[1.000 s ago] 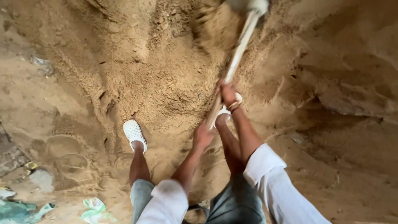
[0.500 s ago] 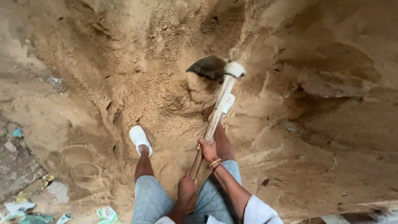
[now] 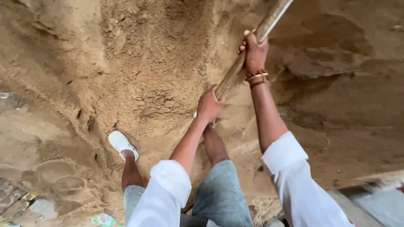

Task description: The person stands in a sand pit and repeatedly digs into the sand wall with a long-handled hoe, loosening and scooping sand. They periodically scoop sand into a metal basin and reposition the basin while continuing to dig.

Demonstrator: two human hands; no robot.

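Observation:
A long wooden tool handle (image 3: 256,42) slants from the middle of the head view up past the top edge, so its blade is out of sight. My left hand (image 3: 209,104) grips the handle's lower end. Higher up, my right hand (image 3: 253,49) is closed round the shaft, with bangles on that wrist. Both arms wear rolled-up white sleeves. Under the tool rises a big heap of loose brown sand (image 3: 147,71).
My left foot in a white shoe (image 3: 121,144) stands on the foot of the heap; my other leg is planted near the handle's end. Footprints dent the sand at lower left. Litter scraps (image 3: 102,220) lie at the bottom edge. A grey slab (image 3: 370,201) shows at lower right.
The blade was down in the sand half a second ago; now the handle is raised and the blade is out of frame. My right hand has slid higher up the shaft.

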